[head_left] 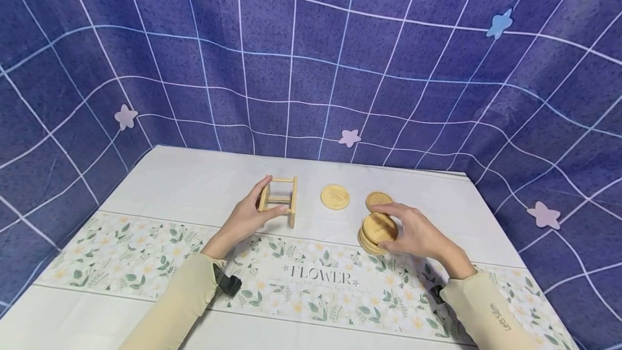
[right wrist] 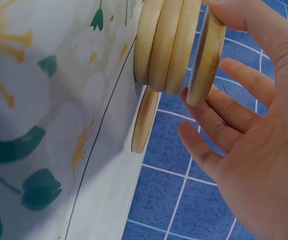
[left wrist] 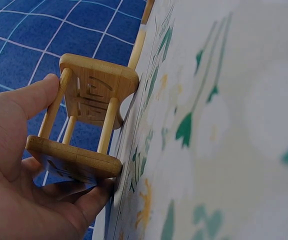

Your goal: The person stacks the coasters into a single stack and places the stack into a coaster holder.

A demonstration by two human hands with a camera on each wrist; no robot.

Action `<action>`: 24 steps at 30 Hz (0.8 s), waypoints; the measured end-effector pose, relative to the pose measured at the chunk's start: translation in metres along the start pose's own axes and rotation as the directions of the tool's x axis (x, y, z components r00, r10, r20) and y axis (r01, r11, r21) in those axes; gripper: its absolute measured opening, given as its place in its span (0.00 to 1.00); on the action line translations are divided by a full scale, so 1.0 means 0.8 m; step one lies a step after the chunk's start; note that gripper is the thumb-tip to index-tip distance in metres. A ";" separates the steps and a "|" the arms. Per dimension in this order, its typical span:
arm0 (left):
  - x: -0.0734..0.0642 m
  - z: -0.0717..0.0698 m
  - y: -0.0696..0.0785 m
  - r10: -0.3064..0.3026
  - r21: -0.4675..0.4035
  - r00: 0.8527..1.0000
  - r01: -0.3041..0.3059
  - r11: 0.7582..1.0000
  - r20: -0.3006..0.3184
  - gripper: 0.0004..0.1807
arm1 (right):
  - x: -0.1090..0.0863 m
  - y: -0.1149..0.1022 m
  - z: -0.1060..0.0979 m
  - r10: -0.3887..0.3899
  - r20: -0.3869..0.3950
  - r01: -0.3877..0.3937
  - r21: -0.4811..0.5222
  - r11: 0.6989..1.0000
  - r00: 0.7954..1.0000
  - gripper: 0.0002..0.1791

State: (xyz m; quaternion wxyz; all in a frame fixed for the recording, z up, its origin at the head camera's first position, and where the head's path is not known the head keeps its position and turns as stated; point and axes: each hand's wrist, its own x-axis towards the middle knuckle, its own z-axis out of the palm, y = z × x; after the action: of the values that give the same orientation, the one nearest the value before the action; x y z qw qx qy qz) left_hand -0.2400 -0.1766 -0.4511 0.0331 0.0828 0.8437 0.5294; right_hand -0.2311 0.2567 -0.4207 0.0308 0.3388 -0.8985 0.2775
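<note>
One wooden disc [head_left: 380, 227] was pinched in the right hand [head_left: 419, 234], just above a three-disc stack [right wrist: 166, 50]. Left hand [head_left: 243, 217] gripped a wooden rack [head_left: 293, 200]. Loose disc [head_left: 335, 197] lay between both hands.

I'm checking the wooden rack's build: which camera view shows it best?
The left wrist view: it shows the wooden rack closest, both panels and connecting rods visible. The head view shows it smaller, from above, partly covered by the left hand. The right wrist view doesn't show it.
</note>
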 end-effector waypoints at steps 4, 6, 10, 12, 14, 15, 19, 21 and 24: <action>0.000 0.000 -0.001 0.002 0.005 1.000 -0.002 1.000 0.002 0.55 | 0.000 -0.001 0.001 0.002 0.006 -0.001 -0.003 1.000 1.000 0.45; 0.001 0.000 -0.001 0.003 0.006 1.000 -0.003 1.000 0.002 0.55 | 0.000 -0.001 0.001 0.004 0.008 -0.004 -0.009 1.000 1.000 0.45; 0.000 0.000 -0.001 0.005 0.003 1.000 -0.005 1.000 0.004 0.56 | 0.000 -0.001 0.001 0.008 0.012 -0.007 -0.013 1.000 1.000 0.45; 0.000 0.000 -0.001 0.006 0.001 1.000 -0.006 1.000 0.005 0.56 | 0.000 -0.001 0.001 0.011 0.014 -0.011 -0.012 1.000 1.000 0.45; 0.000 0.000 -0.001 0.005 0.000 1.000 -0.005 1.000 0.005 0.56 | -0.001 0.000 0.002 0.013 0.016 -0.013 -0.009 1.000 1.000 0.45; 0.000 0.000 -0.001 0.005 0.003 1.000 -0.005 1.000 0.004 0.56 | -0.001 0.000 0.002 0.012 0.016 -0.012 -0.008 1.000 1.000 0.45; 0.001 0.000 0.000 0.000 0.009 1.000 0.000 1.000 0.003 0.55 | -0.002 0.002 0.003 0.006 0.020 -0.006 -0.009 1.000 1.000 0.45; 0.001 0.000 0.000 -0.002 0.011 1.000 0.002 1.000 0.002 0.54 | -0.002 0.002 0.004 0.003 0.020 -0.002 -0.013 1.000 1.000 0.45; 0.000 0.000 0.000 -0.004 0.006 1.000 0.004 1.000 0.003 0.55 | -0.002 0.002 0.004 0.002 0.021 -0.001 -0.017 1.000 1.000 0.44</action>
State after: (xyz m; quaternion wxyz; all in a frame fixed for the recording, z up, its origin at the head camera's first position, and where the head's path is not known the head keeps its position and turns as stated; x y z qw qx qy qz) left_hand -0.2401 -0.1766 -0.4511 0.0350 0.0817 0.8455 0.5266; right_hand -0.2308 0.2569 -0.4249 0.0242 0.3408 -0.9013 0.2664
